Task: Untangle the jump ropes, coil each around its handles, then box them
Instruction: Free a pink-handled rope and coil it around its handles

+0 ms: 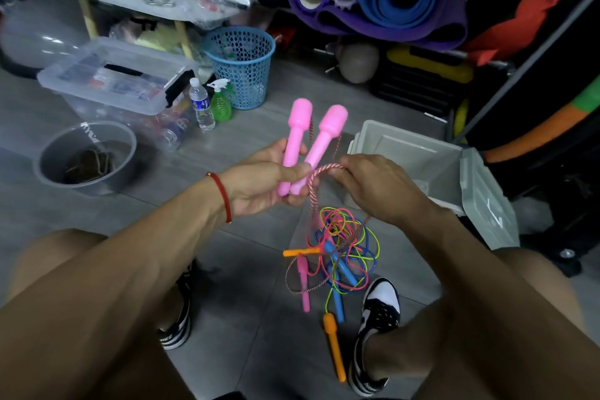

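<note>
Item: pink handles (305,143), pair — clasped side by side in left hand (263,185). Right hand (373,185) pinches striped cord (319,172), which trails into floor tangle (341,247); likely still snagged there — winding now risks dragging the knot up. Grey box (422,153) open alongside.

Pink handles (313,143): smooth glossy plastic. Striped rope (314,195): twisted cord, rough. Tangled ropes (347,247) near: thin glossy plastic. Grey box (431,169) right: matt plastic. Floor (246,295): smooth grey tile.
</note>
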`<action>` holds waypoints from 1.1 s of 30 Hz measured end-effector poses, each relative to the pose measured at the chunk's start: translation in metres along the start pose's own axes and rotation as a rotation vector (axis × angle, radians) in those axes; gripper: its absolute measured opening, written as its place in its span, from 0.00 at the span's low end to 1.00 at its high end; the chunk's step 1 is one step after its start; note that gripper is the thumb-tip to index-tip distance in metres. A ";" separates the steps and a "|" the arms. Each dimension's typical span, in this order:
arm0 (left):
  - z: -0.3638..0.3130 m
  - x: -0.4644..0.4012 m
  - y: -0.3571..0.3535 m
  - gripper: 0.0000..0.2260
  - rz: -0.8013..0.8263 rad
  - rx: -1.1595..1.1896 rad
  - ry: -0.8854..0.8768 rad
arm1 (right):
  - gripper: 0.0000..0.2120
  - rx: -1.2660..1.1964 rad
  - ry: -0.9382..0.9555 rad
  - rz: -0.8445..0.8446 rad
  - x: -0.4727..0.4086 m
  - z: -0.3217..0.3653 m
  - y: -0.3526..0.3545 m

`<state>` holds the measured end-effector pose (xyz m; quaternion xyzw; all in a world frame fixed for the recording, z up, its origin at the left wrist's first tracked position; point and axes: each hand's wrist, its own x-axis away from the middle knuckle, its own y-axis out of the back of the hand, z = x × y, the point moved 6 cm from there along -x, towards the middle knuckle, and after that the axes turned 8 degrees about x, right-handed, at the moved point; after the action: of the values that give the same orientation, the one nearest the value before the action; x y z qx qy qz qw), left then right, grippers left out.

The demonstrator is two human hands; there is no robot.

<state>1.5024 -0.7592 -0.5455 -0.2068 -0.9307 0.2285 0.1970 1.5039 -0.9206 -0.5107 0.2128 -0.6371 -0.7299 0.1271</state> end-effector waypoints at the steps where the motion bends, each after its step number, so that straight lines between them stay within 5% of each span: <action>1: -0.005 0.001 0.003 0.10 -0.029 -0.024 -0.029 | 0.15 -0.040 0.006 0.013 0.004 -0.001 -0.004; 8: -0.063 0.009 0.063 0.10 -0.229 0.080 -0.268 | 0.16 -0.200 -0.237 0.236 0.044 -0.067 -0.040; 13: -0.019 0.005 0.048 0.15 -0.250 -0.346 -0.105 | 0.14 -0.163 -0.093 0.235 0.014 -0.031 -0.017; 21: 0.004 -0.005 0.025 0.16 -0.238 -0.419 -0.148 | 0.14 0.101 0.033 0.253 -0.021 0.002 -0.011; 25: 0.005 -0.006 0.012 0.19 -0.141 -0.325 -0.214 | 0.11 0.122 0.090 0.291 -0.023 0.011 -0.010; 30: 0.018 -0.009 0.004 0.20 0.070 -0.075 -0.056 | 0.16 0.074 0.109 0.263 -0.022 0.013 -0.012; 33: 0.020 -0.010 0.008 0.20 0.106 -0.105 -0.040 | 0.09 -0.058 0.084 0.274 -0.016 0.014 -0.008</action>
<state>1.5040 -0.7639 -0.5687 -0.2610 -0.9330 0.1934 0.1549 1.5121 -0.8995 -0.5152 0.1506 -0.6330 -0.7142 0.2580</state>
